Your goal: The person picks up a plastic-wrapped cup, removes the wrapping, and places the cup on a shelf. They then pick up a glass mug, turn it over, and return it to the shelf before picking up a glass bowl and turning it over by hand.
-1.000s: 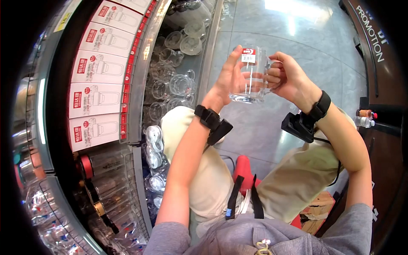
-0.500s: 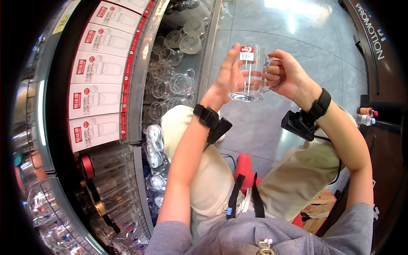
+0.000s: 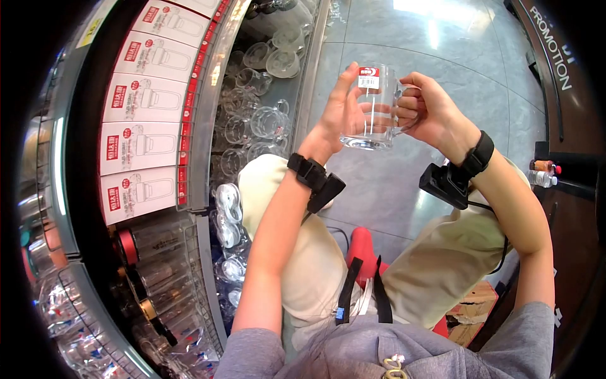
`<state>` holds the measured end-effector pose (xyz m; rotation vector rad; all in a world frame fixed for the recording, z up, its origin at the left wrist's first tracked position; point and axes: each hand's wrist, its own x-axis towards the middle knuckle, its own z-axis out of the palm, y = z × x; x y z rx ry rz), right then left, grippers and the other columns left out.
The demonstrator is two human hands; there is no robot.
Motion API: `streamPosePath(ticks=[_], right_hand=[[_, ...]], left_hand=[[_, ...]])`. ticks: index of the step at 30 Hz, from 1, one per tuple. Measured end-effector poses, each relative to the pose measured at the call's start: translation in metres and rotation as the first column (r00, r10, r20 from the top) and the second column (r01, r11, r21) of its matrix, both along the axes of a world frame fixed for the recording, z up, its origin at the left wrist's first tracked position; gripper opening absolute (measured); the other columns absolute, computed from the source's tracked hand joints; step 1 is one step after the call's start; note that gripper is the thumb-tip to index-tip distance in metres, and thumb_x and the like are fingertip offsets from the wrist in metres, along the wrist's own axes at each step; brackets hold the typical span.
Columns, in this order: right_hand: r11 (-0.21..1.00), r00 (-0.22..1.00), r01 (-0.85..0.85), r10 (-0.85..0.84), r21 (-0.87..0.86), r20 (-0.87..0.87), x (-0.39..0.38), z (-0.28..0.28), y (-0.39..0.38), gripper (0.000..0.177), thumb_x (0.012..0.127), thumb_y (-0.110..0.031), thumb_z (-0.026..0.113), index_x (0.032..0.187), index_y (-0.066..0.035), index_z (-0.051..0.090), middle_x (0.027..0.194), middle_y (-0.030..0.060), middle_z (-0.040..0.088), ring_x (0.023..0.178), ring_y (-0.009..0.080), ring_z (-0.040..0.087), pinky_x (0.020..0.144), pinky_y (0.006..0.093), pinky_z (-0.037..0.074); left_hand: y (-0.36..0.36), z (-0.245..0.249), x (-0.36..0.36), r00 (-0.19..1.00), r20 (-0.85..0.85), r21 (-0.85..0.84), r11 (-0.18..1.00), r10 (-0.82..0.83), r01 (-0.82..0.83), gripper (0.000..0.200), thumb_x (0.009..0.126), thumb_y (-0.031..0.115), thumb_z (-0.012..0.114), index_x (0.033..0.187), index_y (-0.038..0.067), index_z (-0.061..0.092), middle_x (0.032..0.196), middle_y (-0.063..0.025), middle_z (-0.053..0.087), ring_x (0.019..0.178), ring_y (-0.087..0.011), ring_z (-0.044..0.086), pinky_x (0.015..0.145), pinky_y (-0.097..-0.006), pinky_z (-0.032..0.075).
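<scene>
A clear glass mug (image 3: 372, 129) with a red and white barcode label is held up in front of me, over the floor. My right hand (image 3: 421, 107) has its fingers wrapped around the mug's handle on the right side. Behind and along the left side of the glass, my left hand (image 3: 338, 117) supports the mug, its thumb up at the rim and its fingers showing through the clear wall. The mug stands nearly upright, and nothing can be seen inside it.
Left of me, a low shelf holds several glass mugs (image 3: 270, 123). Above it are white and red bottle boxes (image 3: 148, 98) and clear jars (image 3: 158, 246). Grey floor tiles (image 3: 435, 63) stretch ahead. Small bottles (image 3: 543, 174) stand by a dark promotion stand (image 3: 571, 139) at right.
Almost nothing differs. The mug and both hands stay nearly in place, and the view has shifted very slightly.
</scene>
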<state>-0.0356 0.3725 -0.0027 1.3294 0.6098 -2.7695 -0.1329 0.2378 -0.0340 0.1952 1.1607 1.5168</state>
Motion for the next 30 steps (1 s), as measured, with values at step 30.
streamPosePath(ticks=[30], right_hand=[[1.0, 1.0, -0.01, 0.01, -0.007, -0.001, 0.0009, -0.0011, 0.0016, 0.042, 0.081, -0.014, 0.052, 0.054, -0.018, 0.019, 0.049, -0.0042, 0.019, 0.045, 0.0105, 0.02, 0.045, 0.0263, 0.018]], left_hand=[[0.0016, -0.0037, 0.0003, 1.0, 0.006, -0.005, 1.0, 0.001, -0.001, 0.092, 0.071, 0.076, 0.046, 0.12, -0.001, 0.038, 0.097, -0.0218, 0.055, 0.077, -0.0283, 0.063, 0.068, -0.0383, 0.054]])
